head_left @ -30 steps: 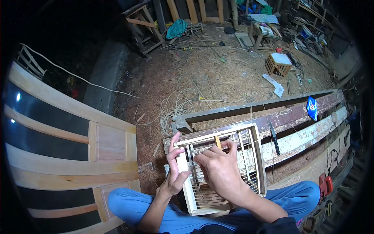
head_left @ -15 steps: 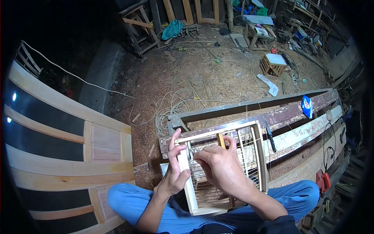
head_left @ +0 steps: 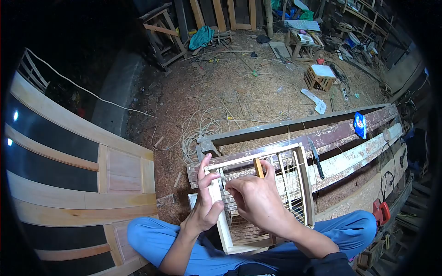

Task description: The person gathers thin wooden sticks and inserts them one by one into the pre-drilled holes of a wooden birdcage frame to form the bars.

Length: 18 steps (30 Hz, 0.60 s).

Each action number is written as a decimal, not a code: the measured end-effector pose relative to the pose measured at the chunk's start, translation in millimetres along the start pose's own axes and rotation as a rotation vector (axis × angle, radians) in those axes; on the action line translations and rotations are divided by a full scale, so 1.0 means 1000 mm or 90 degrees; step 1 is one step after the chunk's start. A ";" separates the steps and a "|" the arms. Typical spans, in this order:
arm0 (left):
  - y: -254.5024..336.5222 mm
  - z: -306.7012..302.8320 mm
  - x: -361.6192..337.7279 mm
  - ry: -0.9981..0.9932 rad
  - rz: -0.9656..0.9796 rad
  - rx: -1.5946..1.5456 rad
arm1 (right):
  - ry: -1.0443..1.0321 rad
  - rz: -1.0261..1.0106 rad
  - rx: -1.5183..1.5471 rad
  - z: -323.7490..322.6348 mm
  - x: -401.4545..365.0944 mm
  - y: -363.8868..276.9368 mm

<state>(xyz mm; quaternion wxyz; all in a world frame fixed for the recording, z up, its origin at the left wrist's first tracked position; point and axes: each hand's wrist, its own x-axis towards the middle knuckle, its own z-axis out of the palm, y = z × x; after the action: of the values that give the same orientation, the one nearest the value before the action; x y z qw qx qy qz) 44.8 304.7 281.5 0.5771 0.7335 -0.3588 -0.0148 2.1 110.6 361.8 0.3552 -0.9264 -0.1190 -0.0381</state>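
Note:
A cage-like wooden frame (head_left: 224,230) with thin rods strung across it rests over my lap, overlapping the bench planks. My left hand (head_left: 205,202) grips its left rail, thumb on the near side and fingers raised along the outer edge. Over the rods, my right hand (head_left: 260,198) is closed, thumb and forefinger pinched close to the left rail; what they pinch is too small to make out. A yellow-orange strip (head_left: 258,168) stands out beyond the right hand, beside its outer fingers. The hand hides the middle of the rods.
A black-handled knife (head_left: 317,161) and a blue packet (head_left: 360,126) lie on the worn bench (head_left: 331,135). Panelled wooden doors (head_left: 124,170) lie at left. Coiled cable (head_left: 193,133) is on the littered ground, with a slatted crate (head_left: 320,78) farther back. A red tool (head_left: 381,212) sits at right.
The view has shifted slightly. The right hand shows only a small turn at the rods, and the left hand keeps its hold on the rail.

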 end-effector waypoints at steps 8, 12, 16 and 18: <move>0.001 0.001 -0.001 0.008 -0.009 0.000 | 0.001 0.041 0.017 0.002 0.000 -0.005; 0.001 0.003 -0.001 0.012 -0.013 0.000 | 0.001 0.042 -0.029 0.007 -0.001 -0.008; 0.002 0.006 -0.002 0.016 -0.041 -0.034 | -0.018 0.047 -0.053 0.013 -0.002 -0.011; 0.003 0.005 -0.001 0.016 -0.039 -0.031 | -0.028 0.048 -0.067 0.014 0.000 -0.011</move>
<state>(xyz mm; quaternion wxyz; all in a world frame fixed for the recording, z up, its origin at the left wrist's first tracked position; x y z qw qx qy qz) 40.3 300.7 282.2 0.5985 0.7301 -0.3282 -0.0319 -0.8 128.0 358.1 0.3048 -0.9481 -0.0898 -0.0108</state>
